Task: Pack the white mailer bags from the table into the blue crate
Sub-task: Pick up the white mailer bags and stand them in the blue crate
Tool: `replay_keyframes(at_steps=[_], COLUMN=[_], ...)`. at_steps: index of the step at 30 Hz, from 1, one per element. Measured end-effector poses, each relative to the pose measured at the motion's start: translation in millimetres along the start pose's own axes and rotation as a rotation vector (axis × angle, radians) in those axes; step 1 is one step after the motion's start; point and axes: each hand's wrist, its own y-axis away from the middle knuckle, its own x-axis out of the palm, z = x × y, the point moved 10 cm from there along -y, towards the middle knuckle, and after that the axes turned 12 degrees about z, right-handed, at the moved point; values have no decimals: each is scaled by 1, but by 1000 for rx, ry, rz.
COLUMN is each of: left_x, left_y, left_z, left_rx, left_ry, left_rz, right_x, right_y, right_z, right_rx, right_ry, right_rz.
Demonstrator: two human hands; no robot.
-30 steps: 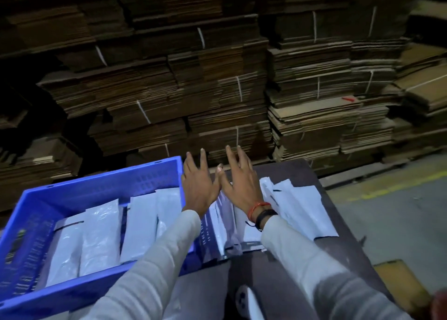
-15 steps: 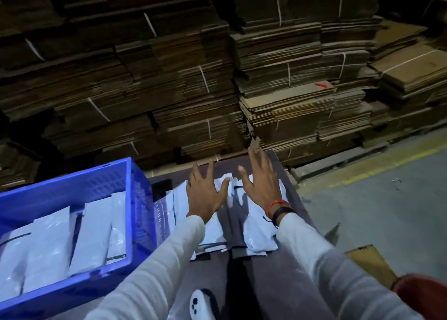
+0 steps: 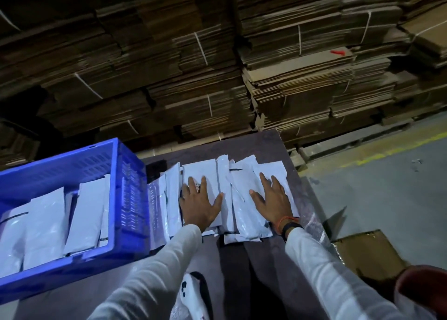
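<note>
We rest our left hand (image 3: pixel 199 204) and right hand (image 3: pixel 272 200) flat on remaining mailer bags (image 3: pixel 244 213) at the surface's (image 3: pixel 244 266) far edge (blue crate (image 3: pixel 131 198) roughly half filled).

Left hand (image 3: pixel 200 204) and right hand (image 3: pixel 272 203) lie flat, palms down, fingers (image 3: pixel 192 184) apparently straight.

Head view faces forward-down; table (image 3: pixel 254 145) close below.
</note>
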Motion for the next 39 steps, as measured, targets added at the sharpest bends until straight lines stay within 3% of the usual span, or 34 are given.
replay_keyframes(at_steps=[9, 16, 20, 29, 39], left_x=[5, 2, 4, 11, -1], left_y=[0, 6, 6, -5, 6], left_z=[2, 1, -2, -6, -4], left_rx=[-33, 5, 27, -95, 43], left_ry=[9, 57, 70, -82, 74], left_rz=[-24, -53, -41, 8, -60], right_x=[25, 31, 27, 22, 17], right_y=[-4, 0, 6, 26, 32], right_z=[-1, 12, 10, 9, 17], right_rx=[68, 16, 43, 115, 88], right_ry=[90, 98, 18, -91, -105], right_rz=[78, 14, -20, -49, -79])
